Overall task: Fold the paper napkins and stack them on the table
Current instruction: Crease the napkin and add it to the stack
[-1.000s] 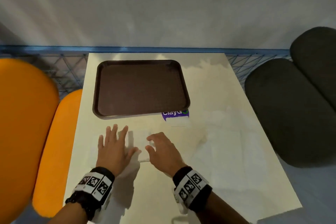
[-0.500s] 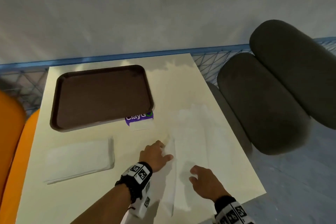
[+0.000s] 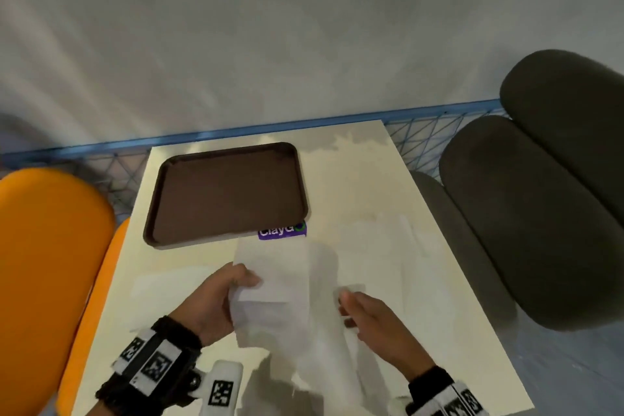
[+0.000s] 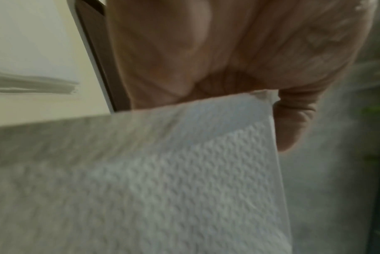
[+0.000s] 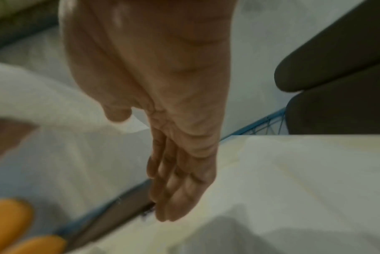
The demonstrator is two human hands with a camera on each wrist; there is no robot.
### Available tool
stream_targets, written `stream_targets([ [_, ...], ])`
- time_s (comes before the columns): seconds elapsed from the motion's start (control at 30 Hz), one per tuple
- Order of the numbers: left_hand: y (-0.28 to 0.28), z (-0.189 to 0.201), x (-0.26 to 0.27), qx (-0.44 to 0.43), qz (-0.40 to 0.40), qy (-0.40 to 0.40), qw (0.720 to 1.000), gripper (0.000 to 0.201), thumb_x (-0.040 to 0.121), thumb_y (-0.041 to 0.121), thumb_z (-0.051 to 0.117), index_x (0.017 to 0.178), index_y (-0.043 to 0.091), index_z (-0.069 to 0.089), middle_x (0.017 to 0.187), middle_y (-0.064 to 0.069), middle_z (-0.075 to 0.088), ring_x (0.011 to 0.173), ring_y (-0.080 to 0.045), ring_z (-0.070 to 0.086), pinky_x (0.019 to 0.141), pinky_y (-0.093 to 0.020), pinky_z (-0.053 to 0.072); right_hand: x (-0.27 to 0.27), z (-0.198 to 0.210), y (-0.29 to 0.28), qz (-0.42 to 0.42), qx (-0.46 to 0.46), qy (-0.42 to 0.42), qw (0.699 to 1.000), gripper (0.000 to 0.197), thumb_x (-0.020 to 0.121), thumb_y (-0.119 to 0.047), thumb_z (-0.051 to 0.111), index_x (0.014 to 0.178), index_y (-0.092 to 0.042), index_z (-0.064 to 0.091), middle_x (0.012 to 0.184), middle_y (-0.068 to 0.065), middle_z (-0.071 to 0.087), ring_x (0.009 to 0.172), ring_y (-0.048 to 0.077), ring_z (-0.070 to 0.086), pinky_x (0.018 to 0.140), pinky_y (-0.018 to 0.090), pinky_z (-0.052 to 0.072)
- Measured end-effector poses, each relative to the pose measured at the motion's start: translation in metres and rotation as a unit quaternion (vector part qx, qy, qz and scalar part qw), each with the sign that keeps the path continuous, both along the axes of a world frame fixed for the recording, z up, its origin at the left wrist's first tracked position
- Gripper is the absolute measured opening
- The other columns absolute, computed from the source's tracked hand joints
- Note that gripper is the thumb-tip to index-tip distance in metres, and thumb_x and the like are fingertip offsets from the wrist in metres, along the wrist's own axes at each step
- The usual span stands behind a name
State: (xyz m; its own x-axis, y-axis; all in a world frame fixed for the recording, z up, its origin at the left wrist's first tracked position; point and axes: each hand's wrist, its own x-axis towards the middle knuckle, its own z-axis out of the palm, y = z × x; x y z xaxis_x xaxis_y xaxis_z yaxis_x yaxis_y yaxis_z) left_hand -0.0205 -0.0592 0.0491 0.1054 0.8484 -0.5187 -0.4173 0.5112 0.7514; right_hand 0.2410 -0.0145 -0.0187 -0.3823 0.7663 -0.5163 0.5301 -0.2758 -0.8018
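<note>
Both my hands are up over the near half of the table (image 3: 422, 199). My left hand (image 3: 216, 300) pinches the left edge of one white paper napkin (image 3: 277, 284), thumb on top and fingers curled beneath it. My right hand (image 3: 378, 324) is at the napkin's right side with fingers fairly straight and relaxed; I cannot tell whether it truly grips the sheet.

From the left wrist the napkin (image 4: 184, 180) shows a dimpled, embossed texture and a straight, crisp edge. It hangs limp and creased between my hands, lifted off the table, its far edge just short of a purple label (image 3: 282, 230).

To the left, lying flat on the table, is one pale stack of folded napkins (image 3: 162, 284); its layers cannot be counted. To the right more white sheets (image 3: 398, 246) lie spread on the tabletop, their number unclear.

Beyond sits one brown tray (image 3: 226, 194). One orange seat (image 3: 50, 263) stands left, one dark grey seat (image 3: 540, 213) right.
</note>
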Motion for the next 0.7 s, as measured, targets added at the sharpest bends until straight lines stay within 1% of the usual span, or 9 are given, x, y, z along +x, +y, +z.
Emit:
stream_targets([
  [0.07, -0.012, 0.015, -0.011, 0.012, 0.007, 0.005, 1.0, 0.045, 0.047, 0.024, 0.071, 0.09, 0.014, 0.08, 0.099, -0.019, 0.072, 0.083, -0.031, 0.07, 0.074, -0.042, 0.057, -0.021, 0.027, 0.001, -0.041, -0.137, 0.162, 0.976, 0.05, 0.098, -0.063, 0.035, 0.112, -0.032, 0.071, 0.111, -0.009, 0.075, 0.105, 0.011, 0.07, 0.1, 0.035, 0.052],
  [0.13, -0.022, 0.024, -0.023, 0.016, 0.027, 0.014, 0.999, 0.047, 0.051, 0.025, 0.072, 0.095, 0.012, 0.079, 0.103, -0.02, 0.072, 0.086, -0.032, 0.07, 0.074, -0.042, 0.058, -0.037, 0.046, 0.001, -0.082, -0.228, 0.267, 0.933, 0.045, 0.098, -0.055, 0.054, 0.125, -0.023, 0.067, 0.125, 0.001, 0.071, 0.118, 0.021, 0.066, 0.107, 0.043, 0.047],
  [0.2, -0.031, 0.028, -0.035, 0.028, 0.045, 0.034, 0.998, 0.051, 0.058, 0.027, 0.072, 0.105, 0.007, 0.075, 0.112, -0.025, 0.069, 0.093, -0.035, 0.068, 0.076, -0.042, 0.058, -0.05, 0.055, 0.001, -0.082, -0.215, 0.299, 0.926, 0.05, 0.089, -0.034, 0.073, 0.132, -0.01, 0.061, 0.128, 0.011, 0.069, 0.119, 0.031, 0.065, 0.105, 0.045, 0.049],
  [0.27, -0.039, 0.031, -0.048, 0.04, 0.065, 0.055, 0.996, 0.052, 0.067, 0.026, 0.073, 0.115, 0.005, 0.071, 0.119, -0.025, 0.067, 0.099, -0.037, 0.068, 0.078, -0.042, 0.059, -0.058, 0.058, 0.004, -0.085, -0.192, 0.33, 0.92, 0.043, 0.088, -0.013, 0.072, 0.129, -0.002, 0.062, 0.123, 0.018, 0.069, 0.113, 0.035, 0.067, 0.095, 0.043, 0.055],
  [0.4, -0.048, 0.033, -0.052, 0.062, 0.046, 0.077, 0.994, 0.033, 0.088, 0.021, 0.068, 0.119, 0.011, 0.069, 0.119, -0.019, 0.07, 0.104, -0.036, 0.069, 0.082, -0.041, 0.06, -0.07, 0.06, 0.004, -0.074, -0.163, 0.374, 0.91, 0.039, 0.089, -0.017, 0.07, 0.126, -0.004, 0.066, 0.127, 0.022, 0.066, 0.117, 0.04, 0.064, 0.099, 0.048, 0.053],
  [0.47, -0.048, 0.031, -0.044, 0.069, 0.016, 0.079, 0.994, 0.025, 0.091, 0.014, 0.07, 0.115, 0.012, 0.071, 0.12, -0.02, 0.069, 0.107, -0.038, 0.068, 0.087, -0.045, 0.058, -0.081, 0.061, -0.001, -0.065, -0.166, 0.363, 0.915, 0.044, 0.088, -0.02, 0.07, 0.129, -0.006, 0.063, 0.129, 0.021, 0.066, 0.119, 0.041, 0.063, 0.104, 0.051, 0.048],
  [0.53, -0.047, 0.026, -0.036, 0.072, 0.004, 0.058, 0.996, 0.029, 0.088, 0.012, 0.07, 0.117, 0.009, 0.07, 0.124, -0.022, 0.066, 0.111, -0.04, 0.065, 0.094, -0.048, 0.055, -0.092, 0.061, -0.006, -0.062, -0.147, 0.312, 0.936, 0.044, 0.09, -0.025, 0.073, 0.13, -0.013, 0.061, 0.124, 0.015, 0.07, 0.115, 0.035, 0.066, 0.1, 0.048, 0.05],
  [0.63, -0.045, 0.02, -0.029, 0.074, 0.033, 0.028, 0.996, 0.033, 0.081, 0.01, 0.075, 0.114, 0.012, 0.072, 0.123, -0.022, 0.067, 0.113, -0.041, 0.064, 0.101, -0.053, 0.05, -0.096, 0.06, -0.007, -0.08, 0.039, 0.107, 0.99, 0.038, 0.087, -0.042, 0.073, 0.119, -0.029, 0.058, 0.107, -0.003, 0.072, 0.095, 0.013, 0.069, 0.08, 0.027, 0.053],
  [0.7, -0.044, 0.019, -0.026, 0.063, 0.072, 0.024, 0.995, 0.034, 0.076, 0.007, 0.074, 0.109, 0.015, 0.075, 0.117, -0.02, 0.07, 0.107, -0.04, 0.067, 0.097, -0.056, 0.052, -0.089, 0.066, -0.008, -0.143, 0.143, 0.05, 0.978, 0.02, 0.093, -0.038, 0.067, 0.109, -0.031, 0.06, 0.102, -0.007, 0.069, 0.087, 0.006, 0.066, 0.074, 0.021, 0.049],
])
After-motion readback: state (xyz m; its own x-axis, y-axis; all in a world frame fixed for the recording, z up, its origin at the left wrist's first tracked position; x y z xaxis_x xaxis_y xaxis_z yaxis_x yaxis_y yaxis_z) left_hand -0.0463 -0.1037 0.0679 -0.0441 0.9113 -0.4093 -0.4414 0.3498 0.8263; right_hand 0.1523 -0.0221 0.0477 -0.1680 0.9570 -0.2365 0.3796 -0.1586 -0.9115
